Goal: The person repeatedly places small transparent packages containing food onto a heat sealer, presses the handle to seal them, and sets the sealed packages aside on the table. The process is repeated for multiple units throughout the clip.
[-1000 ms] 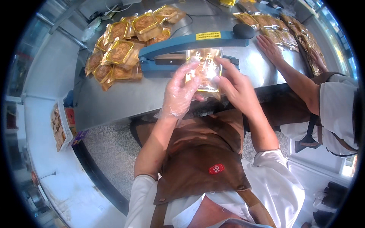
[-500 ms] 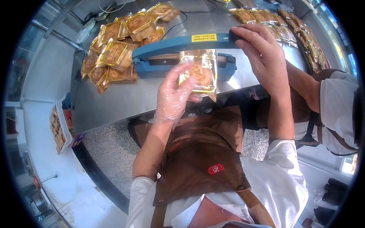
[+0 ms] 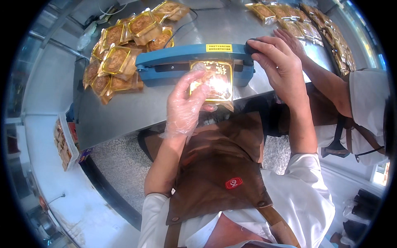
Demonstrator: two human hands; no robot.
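Observation:
My left hand [image 3: 184,105], in a clear plastic glove, pinches a clear bag [image 3: 221,87] holding a round pastry in a gold-rimmed tray. The bag's far edge lies in the jaw of a blue impulse sealer [image 3: 178,53], its arm lowered onto it. Glare covers part of the pastry. My bare right hand [image 3: 279,66] has its fingers closed over the black knob [image 3: 249,45] at the right end of the sealer arm. Left of the sealer is a pile of bagged pastries [image 3: 118,60].
The sealer stands on a steel table [image 3: 111,118]. More bagged pastries [image 3: 285,14] lie in rows at the far right, beside a dark tray [image 3: 331,39] of them. A co-worker's hand [image 3: 291,41] reaches in at right. A crate [image 3: 68,138] stands at left.
The sealer arm has come down onto the bag's edge, with my right hand on its knob. The co-worker's hand has come into sight beyond my right hand, nearer the bagged pastries.

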